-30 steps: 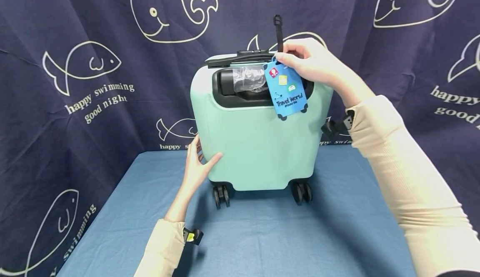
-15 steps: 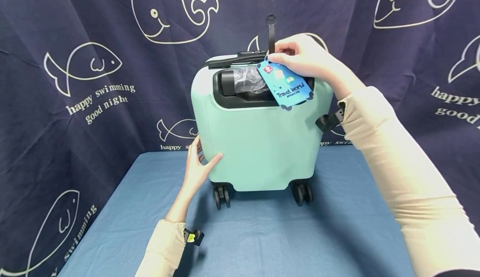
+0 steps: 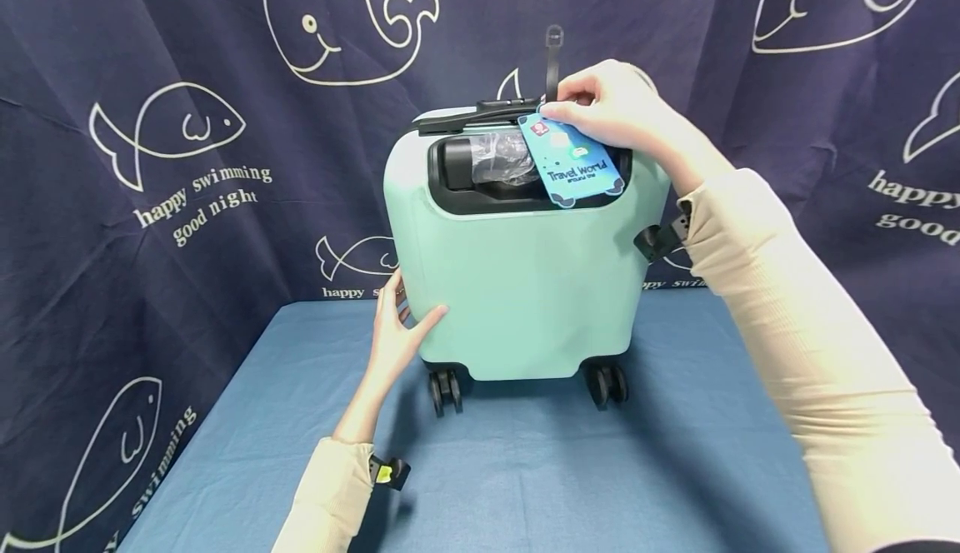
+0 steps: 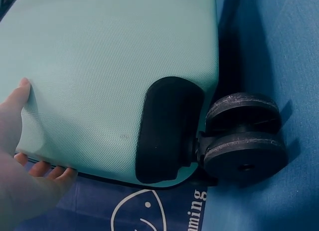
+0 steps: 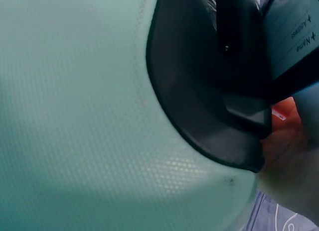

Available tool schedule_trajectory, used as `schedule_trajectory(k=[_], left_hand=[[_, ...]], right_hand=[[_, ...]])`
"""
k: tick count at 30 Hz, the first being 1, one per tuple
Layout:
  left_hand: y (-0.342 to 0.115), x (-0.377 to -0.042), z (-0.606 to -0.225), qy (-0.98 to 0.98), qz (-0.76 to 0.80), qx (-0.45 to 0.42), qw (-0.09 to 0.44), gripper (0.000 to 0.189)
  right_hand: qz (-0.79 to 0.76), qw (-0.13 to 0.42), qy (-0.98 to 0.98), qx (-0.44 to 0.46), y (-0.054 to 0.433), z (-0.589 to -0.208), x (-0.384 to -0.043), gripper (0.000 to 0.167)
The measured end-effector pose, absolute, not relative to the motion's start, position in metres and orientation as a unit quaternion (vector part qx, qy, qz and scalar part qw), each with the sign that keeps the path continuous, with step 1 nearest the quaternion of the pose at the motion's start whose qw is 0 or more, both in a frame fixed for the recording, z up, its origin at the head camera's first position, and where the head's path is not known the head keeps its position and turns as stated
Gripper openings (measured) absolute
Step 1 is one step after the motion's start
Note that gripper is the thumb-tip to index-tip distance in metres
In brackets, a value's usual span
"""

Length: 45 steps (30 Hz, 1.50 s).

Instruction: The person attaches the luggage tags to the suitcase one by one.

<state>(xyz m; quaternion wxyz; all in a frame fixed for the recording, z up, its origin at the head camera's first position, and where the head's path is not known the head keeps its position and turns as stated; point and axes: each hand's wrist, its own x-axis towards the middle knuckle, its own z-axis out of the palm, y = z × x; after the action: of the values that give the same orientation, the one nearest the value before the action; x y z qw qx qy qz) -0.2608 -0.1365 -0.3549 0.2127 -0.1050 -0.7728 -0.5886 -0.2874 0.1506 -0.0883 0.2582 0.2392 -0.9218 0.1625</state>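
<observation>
Pinched by the right hand [image 3: 618, 110] at its upper edge, the luggage tag [image 3: 573, 163] slants below the fingertips in the head view, before the suitcase [image 3: 517, 295]; its strap [image 3: 552, 74] stands upright above, near the carry handle [image 3: 480, 117], whose far end is hidden. The left hand [image 3: 393, 332], farther from the tag, grips the suitcase's side. The left wrist view shows thumb and fingers astride that edge; the right wrist view cuts off the tag and obscures the pinch.

Right sleeve [image 3: 810, 361]: cream, finely ribbed
Left sleeve [image 3: 328, 486]: cream, creased
Left wrist camera [image 3: 398, 475]: small, black
Patch beside it [image 3: 384, 474]: yellow
Right wrist camera [image 3: 657, 243]: black, boxy
Fingers [image 4: 41, 169]: bare
</observation>
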Motion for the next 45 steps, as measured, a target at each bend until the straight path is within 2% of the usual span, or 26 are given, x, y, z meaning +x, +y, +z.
schedule_trajectory(k=[14,22,29,38,45], left_hand=[[-0.137,-0.262,-0.358,-0.767,-0.594,-0.110,0.215,0.083],[-0.139,-0.261,-0.356,-0.767,-0.591,-0.105,0.224,0.081],[-0.128,-0.240,-0.332,-0.775,-0.591,-0.097,0.202,0.079],[-0.123,-0.241,-0.333,-0.770,-0.595,-0.114,0.200,0.079],[-0.133,-0.252,-0.345,-0.767,-0.598,-0.108,0.206,0.080]], right_hand=[[0.205,0.247,-0.919,0.227,0.147,-0.088,-0.291,0.035],[0.306,0.225,-0.884,0.273,0.141,-0.087,-0.304,0.022],[0.345,0.188,-0.873,0.288,0.144,-0.086,-0.313,0.017],[0.373,0.166,-0.878,0.249,0.150,-0.088,-0.314,0.018],[0.359,0.160,-0.881,0.262,0.143,-0.090,-0.319,0.015]])
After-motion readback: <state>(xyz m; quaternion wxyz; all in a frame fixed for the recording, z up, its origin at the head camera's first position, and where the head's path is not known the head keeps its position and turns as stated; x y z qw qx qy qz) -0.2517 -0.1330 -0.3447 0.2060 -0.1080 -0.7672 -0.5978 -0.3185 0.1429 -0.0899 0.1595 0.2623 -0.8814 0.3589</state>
